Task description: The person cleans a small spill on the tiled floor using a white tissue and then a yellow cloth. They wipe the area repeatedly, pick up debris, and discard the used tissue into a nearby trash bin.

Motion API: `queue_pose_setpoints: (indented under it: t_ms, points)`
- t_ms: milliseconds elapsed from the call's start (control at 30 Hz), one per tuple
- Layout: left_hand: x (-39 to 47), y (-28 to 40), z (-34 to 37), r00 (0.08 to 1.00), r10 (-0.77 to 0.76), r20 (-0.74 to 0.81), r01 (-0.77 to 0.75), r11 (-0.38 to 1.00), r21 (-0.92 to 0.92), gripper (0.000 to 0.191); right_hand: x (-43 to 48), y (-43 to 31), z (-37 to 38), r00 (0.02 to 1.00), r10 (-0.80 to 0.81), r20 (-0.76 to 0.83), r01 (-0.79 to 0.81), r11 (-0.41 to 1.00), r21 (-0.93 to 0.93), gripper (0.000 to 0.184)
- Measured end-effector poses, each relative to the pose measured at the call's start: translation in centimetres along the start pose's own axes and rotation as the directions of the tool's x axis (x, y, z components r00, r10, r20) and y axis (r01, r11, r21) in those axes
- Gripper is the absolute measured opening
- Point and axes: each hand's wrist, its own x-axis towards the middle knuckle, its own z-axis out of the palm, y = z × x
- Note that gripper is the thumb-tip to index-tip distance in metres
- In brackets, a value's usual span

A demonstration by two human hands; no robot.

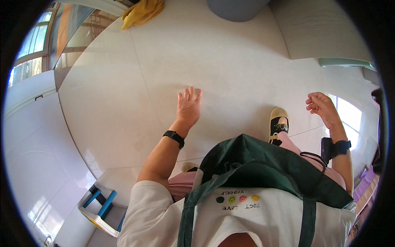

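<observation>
My left hand (188,105) is held out above the pale tiled floor (228,71), palm down with its fingers spread and nothing in it. Off to the right, my right hand (322,108) hangs in the air with its fingers loosely curled; no object shows in it. A black band (174,138) circles the left wrist. On the right forearm sits a dark strap (341,147) with a small black device, and a black cord lies near it. A dark green apron (256,160) covers my front, and one black shoe with a tan toe (278,123) stands on the floor between the hands.
A yellow cloth (143,12) lies at the top left, beside a glossy panel. At the top stands a grey rounded container (237,9), with a grey wood-grain cabinet (324,31) to its right. White glossy furniture (40,136) borders the left; a blue-and-white rack (101,210) is low left.
</observation>
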Motion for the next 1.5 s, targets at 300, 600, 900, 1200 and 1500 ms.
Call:
queue_pose_setpoints:
  t_ms: [300, 600, 900, 1200, 1500]
  points:
    - [-3.4, -1.0, 1.1, 0.99, -0.144, 0.007, 0.143, 0.975, -0.169, 0.056, 0.0, -0.2, 0.0, 1.0, -0.012, 0.019, 0.011, 1.0, 0.023, 0.022]
    - [1.5, 2.9, 1.4, 0.989, -0.137, -0.053, 0.12, 0.963, -0.243, 0.059, -0.1, -0.2, 0.0, 1.0, 0.001, 0.006, -0.001, 1.0, 0.003, 0.023]
    - [-3.6, 1.5, 1.5, 0.979, 0.174, 0.106, -0.143, 0.958, -0.249, 0.057, -0.2, 0.5, -0.6, 0.999, 0.031, -0.026, -0.03, 0.999, 0.011, 0.024]
    - [-0.7, 0.9, 2.2, 0.998, -0.066, -0.018, 0.061, 0.978, -0.198, 0.06, -0.2, 0.5, -1.1, 1.0, 0.017, -0.002, -0.017, 0.999, 0.036, 0.022]
    - [7.8, 12.4, 2.0, 0.976, 0.19, -0.106, -0.214, 0.927, -0.31, 0.062, -0.8, 2.0, -2.1, 0.997, 0.057, -0.05, -0.052, 0.995, 0.085, 0.026]
